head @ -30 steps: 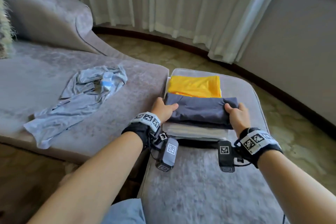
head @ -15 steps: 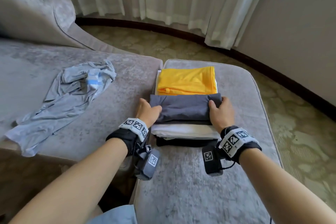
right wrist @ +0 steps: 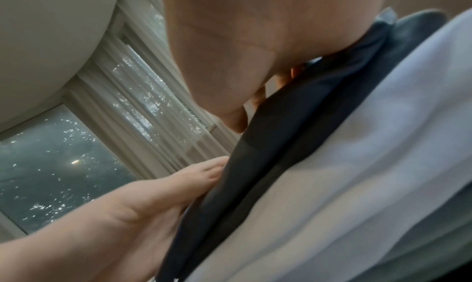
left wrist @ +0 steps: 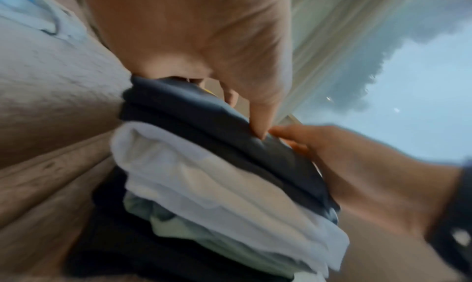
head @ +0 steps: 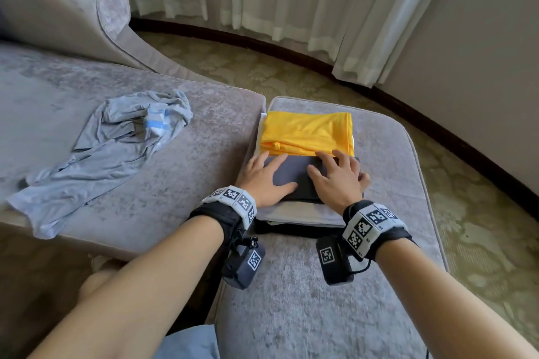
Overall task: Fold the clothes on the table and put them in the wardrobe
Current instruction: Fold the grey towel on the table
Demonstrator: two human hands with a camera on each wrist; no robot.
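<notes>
- Right now your left hand [head: 267, 176] and right hand [head: 339, 181] lie flat, fingers spread, on one dark folded shirt [head: 294, 173] atop the stack.
- One yellow shirt [head: 307, 132] behind; one unfolded grey shirt [head: 110, 146] left.

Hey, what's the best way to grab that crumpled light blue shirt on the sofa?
Probably pinch the light blue shirt at its bunched collar end from above with the left hand, which is nearer. That raised, gathered cloth offers folds to catch; the rest lies flat on the sofa.

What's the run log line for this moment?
both hands flat on dark folded garment | atop stack | yellow garment behind | grey shirt unfolded
</notes>
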